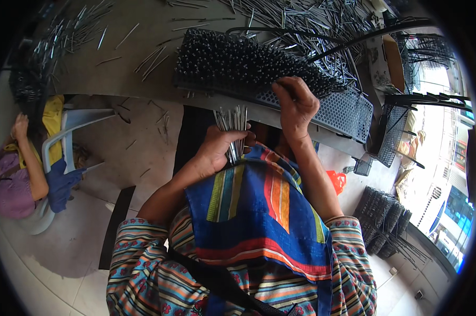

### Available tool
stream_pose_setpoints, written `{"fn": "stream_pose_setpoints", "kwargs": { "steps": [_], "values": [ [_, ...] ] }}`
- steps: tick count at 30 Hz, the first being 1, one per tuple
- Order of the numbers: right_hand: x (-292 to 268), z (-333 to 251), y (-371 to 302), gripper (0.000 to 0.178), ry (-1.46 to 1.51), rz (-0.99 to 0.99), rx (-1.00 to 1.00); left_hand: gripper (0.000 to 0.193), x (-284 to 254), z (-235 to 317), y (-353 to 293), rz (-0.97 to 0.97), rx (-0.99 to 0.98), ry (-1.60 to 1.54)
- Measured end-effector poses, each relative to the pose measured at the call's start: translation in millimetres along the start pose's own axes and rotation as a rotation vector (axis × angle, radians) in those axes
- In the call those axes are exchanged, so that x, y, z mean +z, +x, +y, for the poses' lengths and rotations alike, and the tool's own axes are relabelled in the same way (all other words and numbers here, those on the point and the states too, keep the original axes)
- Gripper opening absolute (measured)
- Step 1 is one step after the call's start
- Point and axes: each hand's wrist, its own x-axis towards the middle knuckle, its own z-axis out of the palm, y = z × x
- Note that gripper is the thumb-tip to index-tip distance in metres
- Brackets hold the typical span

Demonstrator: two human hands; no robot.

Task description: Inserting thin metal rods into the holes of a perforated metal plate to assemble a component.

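Observation:
My left hand (217, 147) is wrapped around a bundle of thin metal rods (231, 120), which stick up above the thumb and out below the fist. My right hand (298, 102) is raised over the front edge of a perforated metal rack (332, 115). Its fingers are curled and pinched together near the rods; anything between the fingertips is too small to make out. Densely packed upright dark rods (238, 60) fill most of the rack, while its right end shows bare holes.
Behind the rack lies a big heap of loose rods (311, 26), with more scattered on the table (138, 39). A black cable (369, 37) arches over the rack. At left, a person (16, 179) sits by a pale plastic chair (64, 137). Dark wire bundles (383, 221) stand on the floor at right.

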Motion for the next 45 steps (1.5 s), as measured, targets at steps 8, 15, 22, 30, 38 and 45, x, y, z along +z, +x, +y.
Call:
{"fn": "stream_pose_setpoints", "kwargs": {
  "steps": [8, 15, 22, 30, 38, 45],
  "values": [
    [4, 0, -2, 0.013, -0.085, -0.089, -0.070, 0.020, 4, 0, 0, 0.013, 0.068, -0.027],
    [5, -12, 2, 0.015, -0.165, -0.089, -0.154, 0.016, 2, 0, -2, 0.041, 0.049, -0.006],
    [4, -13, 8, 0.015, -0.185, -0.090, -0.247, 0.011, 4, -2, 0, 0.078, 0.119, 0.084],
    [9, -1, -1, 0.015, -0.275, -0.123, -0.177, 0.012, 2, -7, 2, 0.079, 0.153, 0.001],
    [11, -3, 9, 0.013, -0.393, -0.158, -0.176, 0.017, 5, 1, 2, 0.098, 0.099, -0.013],
    [9, -3, 5, 0.014, -0.423, -0.224, -0.325, 0.013, 9, 1, 5, 0.127, 0.066, -0.151]
  ]
}}
